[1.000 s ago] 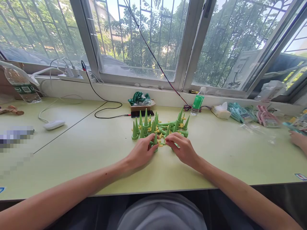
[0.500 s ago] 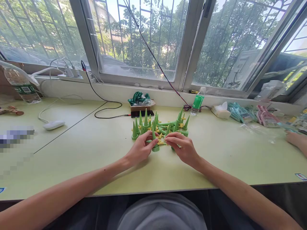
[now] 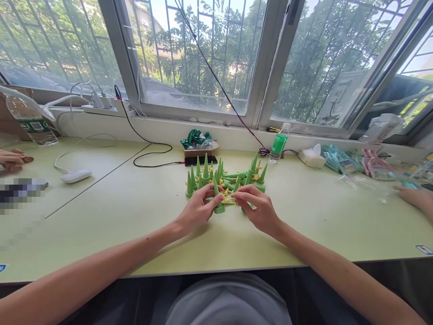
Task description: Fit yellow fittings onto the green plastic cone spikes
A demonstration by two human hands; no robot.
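Observation:
My left hand (image 3: 199, 208) is closed around a green plastic watering spike (image 3: 219, 208), which stands point up, tilted slightly, just over the table. A small yellow valve piece sticks out of its side towards my right hand. My right hand (image 3: 259, 208) is closed in a pinch close to this yellow piece; whatever lies between its fingertips is too small to make out. Behind both hands is a cluster of green spikes (image 3: 205, 170), several upright and others lying down, with yellow valves (image 3: 257, 167) among them.
A phone (image 3: 211, 160) on a cable and a small box (image 3: 198, 152) lie behind the spikes. Further right stand a water bottle (image 3: 279, 145) and a tissue box (image 3: 311, 158). Other people's hands are at the left edge (image 3: 13, 160) and right edge (image 3: 414, 198).
My hands have barely moved. Another person's hand has come in at the left edge, and the other person's hand at the right has shifted a little left.

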